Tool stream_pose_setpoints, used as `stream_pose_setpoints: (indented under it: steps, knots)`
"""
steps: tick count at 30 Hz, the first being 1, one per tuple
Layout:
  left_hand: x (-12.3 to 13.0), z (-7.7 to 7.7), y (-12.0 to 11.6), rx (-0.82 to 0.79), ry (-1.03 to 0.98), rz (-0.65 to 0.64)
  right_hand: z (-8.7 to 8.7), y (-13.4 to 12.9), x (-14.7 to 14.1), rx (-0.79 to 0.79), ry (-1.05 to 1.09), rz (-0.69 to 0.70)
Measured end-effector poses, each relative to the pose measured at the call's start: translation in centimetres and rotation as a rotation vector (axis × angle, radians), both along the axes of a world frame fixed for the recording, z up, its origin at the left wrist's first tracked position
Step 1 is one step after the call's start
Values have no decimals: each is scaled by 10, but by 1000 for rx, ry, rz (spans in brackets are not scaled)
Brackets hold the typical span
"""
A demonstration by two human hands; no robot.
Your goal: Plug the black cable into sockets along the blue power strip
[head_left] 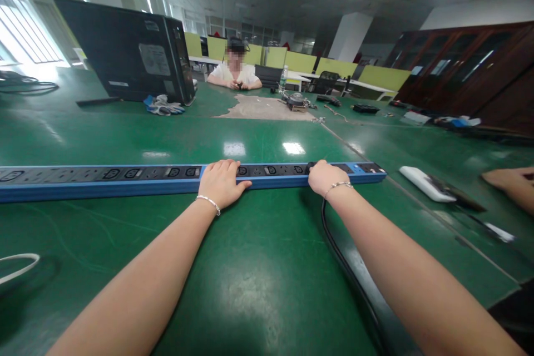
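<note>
A long blue power strip (275,180) with black sockets lies across the green table. My left hand (219,181) grips it near the middle, fingers over the top and thumb along the front side. Toward the strip's right end, my right hand (326,179) is closed around a black plug (311,167) held against the sockets. Most of the plug is hidden by the fingers, so I cannot tell how deep it sits. From below that hand a black cable (340,250) runs down to the table's near edge, partly behind my forearm.
A black computer case (120,50) stands back left, with work gloves (163,105) beside it. A person (234,75) sits across the table. At right are a white object (425,183) and another person's hand (507,181). A white cable (20,261) curves at left.
</note>
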State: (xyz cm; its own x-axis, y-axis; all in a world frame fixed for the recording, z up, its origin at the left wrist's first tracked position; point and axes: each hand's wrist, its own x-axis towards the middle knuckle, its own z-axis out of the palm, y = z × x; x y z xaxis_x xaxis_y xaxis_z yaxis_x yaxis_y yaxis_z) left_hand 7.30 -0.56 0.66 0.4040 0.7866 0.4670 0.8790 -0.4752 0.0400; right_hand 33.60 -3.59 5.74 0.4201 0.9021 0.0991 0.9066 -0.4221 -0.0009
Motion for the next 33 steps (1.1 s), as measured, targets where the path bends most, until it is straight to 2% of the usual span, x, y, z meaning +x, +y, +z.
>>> stream_pose_setpoints:
  steps: [7,11,13,18,21,24,26,29,33]
  knots:
    - [1,2,-1,-24,24,14,10,16,13,-218,7,119]
    - [1,2,-1,-33,34,18,16,8,0,-230,-7,10]
    - [1,2,-1,-41,34,19,15,2,-5,-215,4,-38]
    - [1,2,-1,-34,31,27,2,-10,-1,-88,78,0]
    - [1,2,-2,-16,30,17,-8,-15,1,-3,105,-29]
    - [1,2,-2,-14,24,14,-10,-18,-1,13,96,-27]
    - [1,2,-2,-21,19,19,-4,-18,-1,12,92,-16]
    - [1,1,-1,-26,19,19,16,-16,11,99,88,-51]
    - [1,1,-1,-29,18,25,48,-11,50,264,161,-24]
